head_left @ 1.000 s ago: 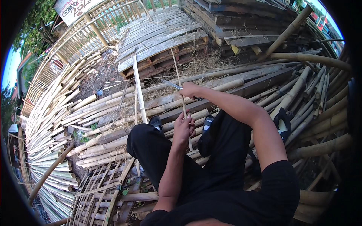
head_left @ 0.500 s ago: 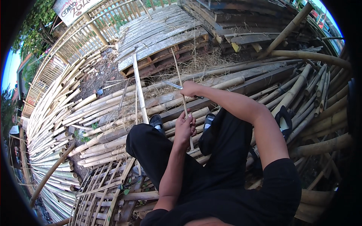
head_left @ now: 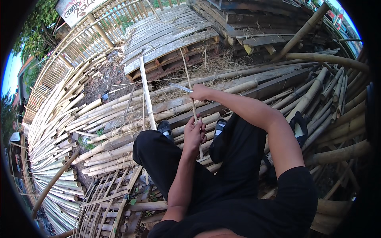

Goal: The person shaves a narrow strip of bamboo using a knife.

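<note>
My left hand [head_left: 193,134] is closed around the lower part of a thin bamboo strip [head_left: 186,68], which slants up and away from me. Farther along the strip, my right hand [head_left: 201,93] grips a knife, its handle mostly hidden by the fingers. The knife's blade [head_left: 180,87] points left and lies across the strip. The strip's lower end shows below my left hand, between my knees. A wider, pale bamboo slat [head_left: 147,93] leans left of the strip, beyond my left knee.
Bamboo poles [head_left: 107,112] lie under and around my feet, with more stacked at the left. A wooden pallet [head_left: 166,37] stands ahead, beside piled planks [head_left: 262,23]. Thick poles [head_left: 329,59] cross at the right. A bamboo lattice [head_left: 105,202] lies at lower left.
My right hand and the knife have shifted very slightly away from me along the strip. My left hand stays in the same place.
</note>
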Demonstrator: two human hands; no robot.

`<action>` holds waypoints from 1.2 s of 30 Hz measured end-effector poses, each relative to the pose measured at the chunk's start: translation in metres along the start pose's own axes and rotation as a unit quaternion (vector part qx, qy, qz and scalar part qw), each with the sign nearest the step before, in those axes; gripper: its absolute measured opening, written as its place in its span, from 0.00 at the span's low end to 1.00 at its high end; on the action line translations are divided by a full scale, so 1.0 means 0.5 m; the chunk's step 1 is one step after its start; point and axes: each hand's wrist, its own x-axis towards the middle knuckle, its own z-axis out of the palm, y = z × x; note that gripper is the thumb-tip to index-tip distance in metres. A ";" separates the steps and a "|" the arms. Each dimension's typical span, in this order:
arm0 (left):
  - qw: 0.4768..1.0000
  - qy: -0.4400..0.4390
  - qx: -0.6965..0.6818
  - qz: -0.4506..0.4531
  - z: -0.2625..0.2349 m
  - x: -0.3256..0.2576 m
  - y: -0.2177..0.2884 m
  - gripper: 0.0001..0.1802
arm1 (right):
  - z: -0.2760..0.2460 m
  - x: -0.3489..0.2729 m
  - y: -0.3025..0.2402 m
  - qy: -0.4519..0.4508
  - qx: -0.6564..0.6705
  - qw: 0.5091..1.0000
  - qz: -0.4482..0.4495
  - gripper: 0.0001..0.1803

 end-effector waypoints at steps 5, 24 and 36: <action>1.000 -0.006 0.000 0.006 -0.006 0.007 -0.003 0.18 | -0.002 0.001 0.002 0.012 0.008 1.000 -0.010 0.15; 0.999 0.008 -0.015 0.034 0.006 0.014 -0.011 0.17 | -0.006 0.025 0.024 0.070 0.024 0.994 -0.080 0.17; 0.997 0.012 0.006 0.071 -0.007 0.036 -0.029 0.20 | -0.008 0.029 0.019 0.068 0.033 0.992 -0.097 0.22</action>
